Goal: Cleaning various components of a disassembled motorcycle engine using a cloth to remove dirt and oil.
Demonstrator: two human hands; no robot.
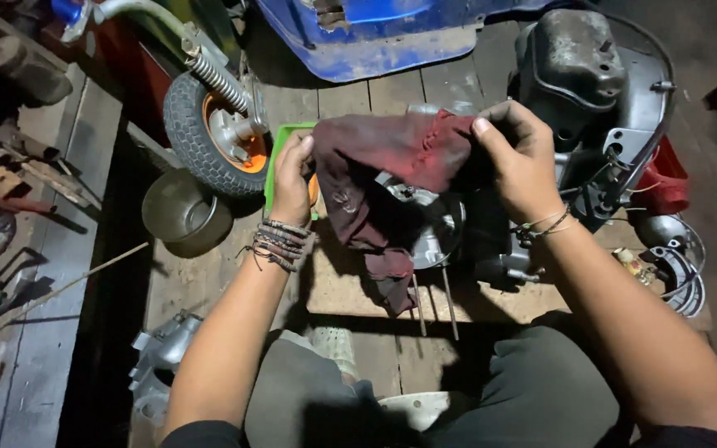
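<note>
The left hand [292, 178] and right hand [520, 158] are both pinching a dark red rag [392, 166], which is stretching between their closed fingers.

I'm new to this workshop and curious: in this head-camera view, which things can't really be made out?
- Metal engine part: mostly covered by the dark red rag held by the left hand and right hand.
- Green tray: contents hidden behind the left hand.
- Blue body panel: cut off by the top edge.
- Left shelf clutter: too dark to identify.
</note>
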